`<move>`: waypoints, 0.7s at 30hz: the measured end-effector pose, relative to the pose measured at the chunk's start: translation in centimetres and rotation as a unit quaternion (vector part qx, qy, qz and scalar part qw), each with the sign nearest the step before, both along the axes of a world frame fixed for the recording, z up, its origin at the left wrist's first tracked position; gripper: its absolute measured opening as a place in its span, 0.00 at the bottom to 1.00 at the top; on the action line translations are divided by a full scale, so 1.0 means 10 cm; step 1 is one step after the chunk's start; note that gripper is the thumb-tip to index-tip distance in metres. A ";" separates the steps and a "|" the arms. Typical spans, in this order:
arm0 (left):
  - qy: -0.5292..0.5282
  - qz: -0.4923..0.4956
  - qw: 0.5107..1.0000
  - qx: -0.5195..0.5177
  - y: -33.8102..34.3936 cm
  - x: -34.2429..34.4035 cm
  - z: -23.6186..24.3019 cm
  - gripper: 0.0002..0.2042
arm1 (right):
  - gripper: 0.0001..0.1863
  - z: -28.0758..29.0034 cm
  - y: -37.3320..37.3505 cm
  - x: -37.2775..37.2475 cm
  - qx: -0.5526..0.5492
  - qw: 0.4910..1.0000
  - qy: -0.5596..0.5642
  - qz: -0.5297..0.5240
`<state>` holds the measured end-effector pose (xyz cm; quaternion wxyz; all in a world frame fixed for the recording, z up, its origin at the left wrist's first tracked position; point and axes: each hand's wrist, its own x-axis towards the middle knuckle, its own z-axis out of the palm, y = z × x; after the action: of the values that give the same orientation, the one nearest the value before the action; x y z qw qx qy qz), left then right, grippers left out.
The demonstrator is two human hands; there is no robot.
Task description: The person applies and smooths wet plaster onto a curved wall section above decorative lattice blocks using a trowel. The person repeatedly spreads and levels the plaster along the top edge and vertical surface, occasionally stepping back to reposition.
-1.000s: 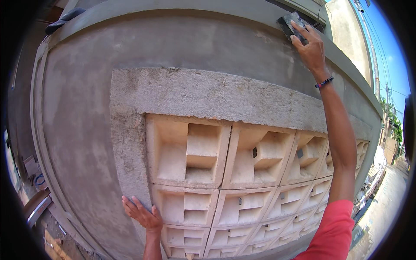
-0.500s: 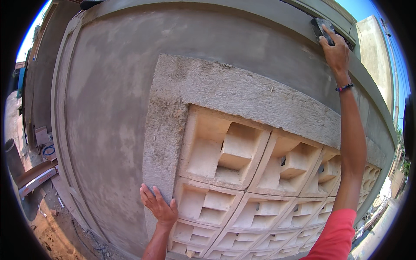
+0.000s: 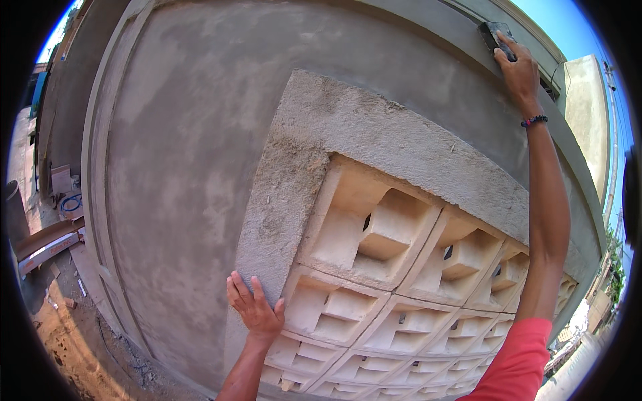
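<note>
Grey wall (image 3: pixel 180 154): right fingers (image 3: pixel 509 44) grip a dark rectangular block (image 3: pixel 490 35), left fingers (image 3: pixel 257 289) spread

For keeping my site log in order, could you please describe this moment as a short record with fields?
Left hand: open, resting on the rough grey border
Right hand: raised, gripping a dark block-shaped tool at the upper ledge
Right wrist: beaded bracelet
Inside border: pale openwork blocks
Outside border: smoother grey wall
</note>
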<state>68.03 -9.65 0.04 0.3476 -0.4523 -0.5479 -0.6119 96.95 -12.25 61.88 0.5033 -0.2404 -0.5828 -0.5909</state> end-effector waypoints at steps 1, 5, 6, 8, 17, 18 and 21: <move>0.002 0.000 1.000 0.002 -0.01 -0.01 0.00 0.32 | 0.23 0.07 0.01 -0.13 -0.012 0.999 0.052 -0.009; 0.003 -0.018 1.000 -0.006 -0.02 0.01 0.03 0.33 | 0.22 -0.17 0.02 -0.87 0.033 0.996 -0.069 -0.042; 0.003 -0.010 1.000 -0.007 -0.03 -0.04 0.01 0.33 | 0.23 -0.28 0.07 -0.90 0.064 0.988 -0.140 -0.025; -0.001 0.008 1.000 -0.005 -0.05 -0.10 -0.01 0.33 | 0.24 -0.43 0.14 -0.77 0.104 0.975 -0.196 -0.013; 0.001 -0.017 1.000 -0.005 -0.02 0.01 0.01 0.33 | 0.23 -0.01 0.03 -0.87 0.021 0.998 0.025 -0.048; 0.001 -0.015 1.000 -0.009 -0.02 -0.01 0.01 0.33 | 0.23 -0.10 0.03 -1.01 0.009 0.999 -0.039 -0.030; -0.007 0.001 1.000 -0.016 -0.05 -0.07 -0.01 0.33 | 0.23 -0.42 0.08 -0.76 0.068 0.982 -0.178 -0.001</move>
<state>67.30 -10.13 -0.06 0.3369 -0.4527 -0.5603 -0.6063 89.34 -11.50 57.66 0.4059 -0.0970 -0.6214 -0.6631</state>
